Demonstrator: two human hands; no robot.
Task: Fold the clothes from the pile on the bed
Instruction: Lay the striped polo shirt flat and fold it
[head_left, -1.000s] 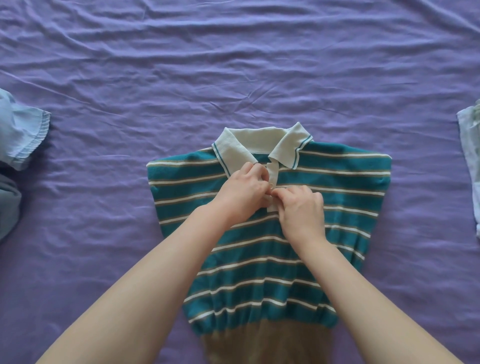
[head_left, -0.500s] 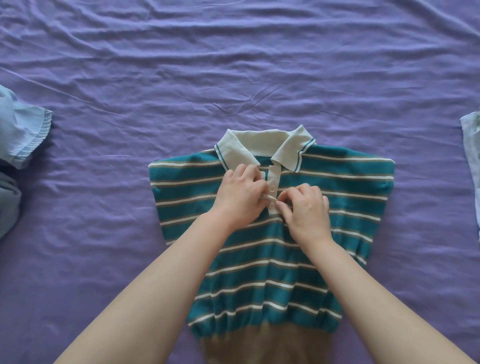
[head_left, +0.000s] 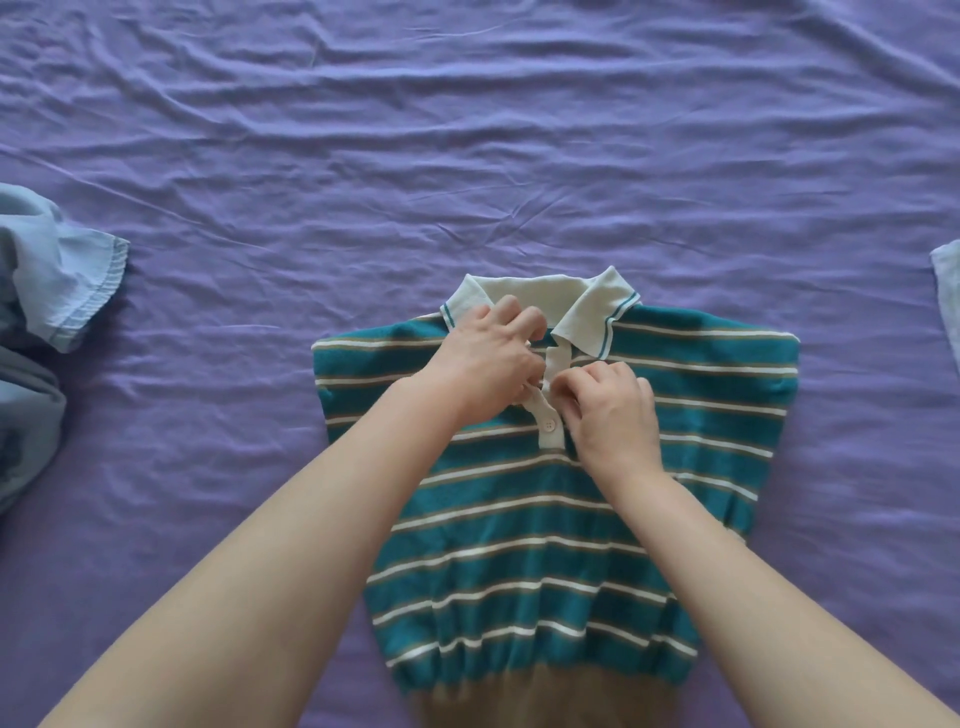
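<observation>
We are pinching the placket (head_left: 551, 410) of the striped shirt (head_left: 519, 545) with both hands, left hand (head_left: 488, 364) at nine o'clock, right hand (head_left: 613, 410) at three. Fingers are clamping the strip, probably to button it before folding.

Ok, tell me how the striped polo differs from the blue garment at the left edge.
The striped polo lies spread flat, front up; the blue garment sits bunched. The polo is teal with white stripes; the blue garment is plain. Both hands pinch the polo's placket; nothing touches the blue garment. Both rest on the purple sheet.
</observation>
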